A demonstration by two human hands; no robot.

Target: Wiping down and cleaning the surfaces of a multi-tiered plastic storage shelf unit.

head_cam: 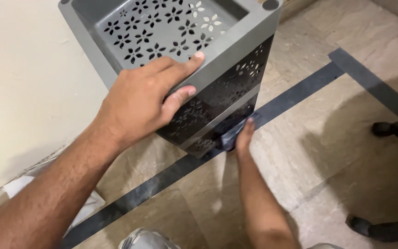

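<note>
Head view, looking down at a grey plastic storage rack [236,60] standing on the floor against a cream wall [28,92], rack sits at 12 o'clock in frame

Rack: top tray [162,27] has a flower-shaped cutout pattern, same pattern on the side panels; lower tiers show dark through the holes. Round socket at the tray's far corner, 1 o'clock

My left hand [139,103] is clamped on the near rim of the top tray, centre-left: fingers laid over the top edge, thumb pressed against the side just under the rim. Grasping the rack, not loose

My right hand [244,136] is low at the rack's bottom corner, just right of centre, reaching down along the side. It presses a dark cloth [229,136] against the lowest tier. Fingers look wrapped on the cloth but most of the hand is hidden behind the forearm, so grip detail is partial

Floor: beige marble tiles [300,152] with a dark inlay stripe [295,94] running from 7 o'clock up to 2 o'clock, passing under the rack's base

Around it: black chair legs [392,131] at 3 o'clock, another black foot [374,228] at 4 o'clock, both well apart from the rack. White paper or cloth [19,186] on the floor at 8 o'clock by the wall. Bit of my patterned clothing at 6 o'clock, bottom edge
</note>
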